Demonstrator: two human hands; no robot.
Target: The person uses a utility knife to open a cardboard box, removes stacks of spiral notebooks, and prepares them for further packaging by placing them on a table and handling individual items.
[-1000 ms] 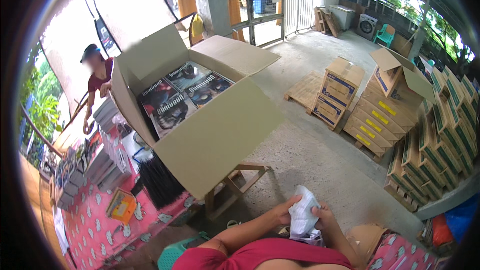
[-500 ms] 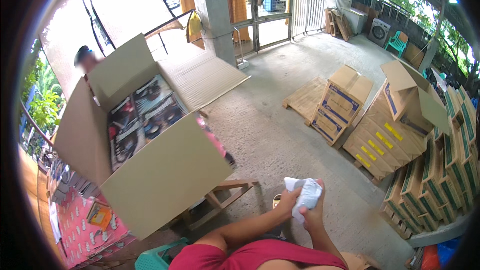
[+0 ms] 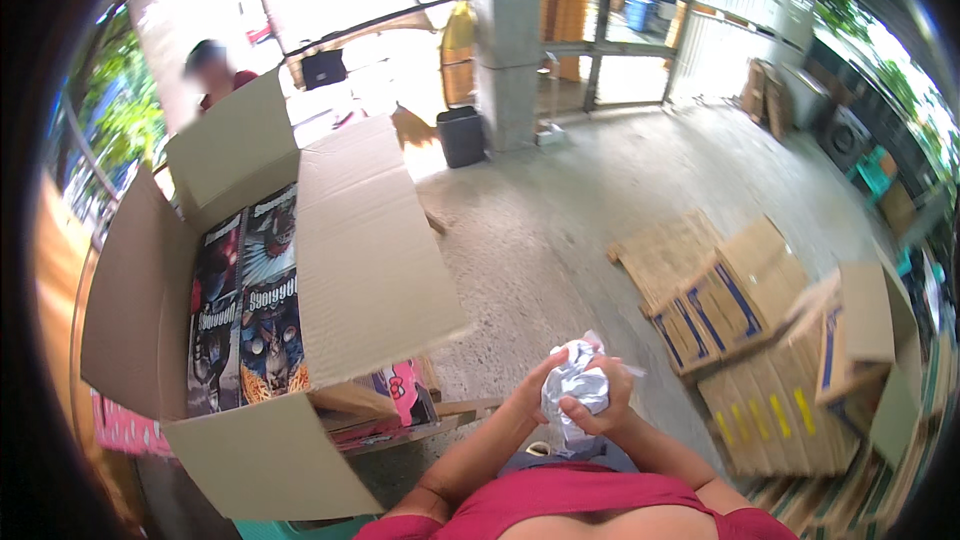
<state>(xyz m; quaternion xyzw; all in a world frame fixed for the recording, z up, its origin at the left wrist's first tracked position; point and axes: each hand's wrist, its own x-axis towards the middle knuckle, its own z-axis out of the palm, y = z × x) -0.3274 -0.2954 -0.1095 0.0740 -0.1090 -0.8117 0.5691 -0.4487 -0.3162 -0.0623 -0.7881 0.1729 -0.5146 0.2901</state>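
A crumpled white wad, paper or thin plastic, is squeezed between both my hands in front of my body. My left hand wraps its near left side. From the other side my right hand grips it, thumb pressed across the front. Loose ends stick out above and below the fingers. To my left stands a large open carton with its flaps spread. Glossy dark printed packs lie in rows inside it.
The carton rests on a table with a pink patterned cover. Closed brown cartons sit at right by a wooden pallet, with another opened carton nearby. A person is behind the large carton; a black bin stands beside the pillar.
My view has swung left, so the surroundings sit farther right. The white wad looks more bunched up, and my hands are closed tighter around it. The large carton's right flap now stands higher.
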